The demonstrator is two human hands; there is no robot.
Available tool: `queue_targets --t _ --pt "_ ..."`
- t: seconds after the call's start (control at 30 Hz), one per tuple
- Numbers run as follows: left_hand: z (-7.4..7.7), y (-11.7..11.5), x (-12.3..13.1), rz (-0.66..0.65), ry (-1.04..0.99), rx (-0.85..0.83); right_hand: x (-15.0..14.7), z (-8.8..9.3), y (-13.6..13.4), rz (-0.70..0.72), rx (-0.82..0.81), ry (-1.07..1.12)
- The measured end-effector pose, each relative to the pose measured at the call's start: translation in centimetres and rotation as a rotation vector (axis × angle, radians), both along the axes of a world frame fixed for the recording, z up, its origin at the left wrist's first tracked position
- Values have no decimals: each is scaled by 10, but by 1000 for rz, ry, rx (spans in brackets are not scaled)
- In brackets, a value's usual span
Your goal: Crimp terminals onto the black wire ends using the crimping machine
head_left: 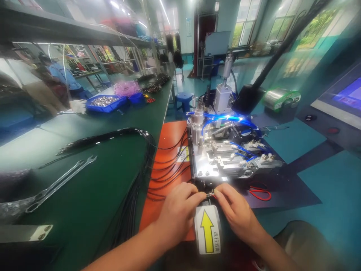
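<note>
Fingers and thumb of my left hand (pixel 182 207) pinch one side of a small metallic cable end (pixel 210 194). On its other side, my right hand (pixel 235 209) is closed in a pinch; a bit of red shows at those fingertips. Both hands are at the front edge of a metal machine (pixel 220 158) with cylinders and blue air tubes. Just below them is a white label with a yellow arrow (pixel 208 229). Several thin black cables (pixel 166 175) run across an orange board (pixel 172 131) toward the machine. The exact shape of the held piece is too small to tell.
On the green bench (pixel 109 173) lie a black cable bundle (pixel 126 131) and two wrenches (pixel 64 180). A blue tray (pixel 105 103) of small metal parts stands farther back. Red-handled scissors (pixel 260 193) lie right of the machine, near a screen (pixel 348 94). A person in blue (pixel 63 75) is at far left.
</note>
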State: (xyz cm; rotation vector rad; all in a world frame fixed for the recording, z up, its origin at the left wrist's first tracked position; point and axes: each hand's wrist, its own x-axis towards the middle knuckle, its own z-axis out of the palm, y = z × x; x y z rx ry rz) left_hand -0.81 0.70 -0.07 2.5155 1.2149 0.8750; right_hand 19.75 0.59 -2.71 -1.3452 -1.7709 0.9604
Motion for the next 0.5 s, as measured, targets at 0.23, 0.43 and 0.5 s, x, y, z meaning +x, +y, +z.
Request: queue_targets --t 0.23,0.43,0.5 --pt "-1 2 1 13 21 -43 -4 -9 3 -17 21 -31" --pt "1 2 2 28 24 -64 -6 -10 2 -32 22 -16" --pt "1 2 2 39 30 -75 -7 -9 2 -33 21 -15"
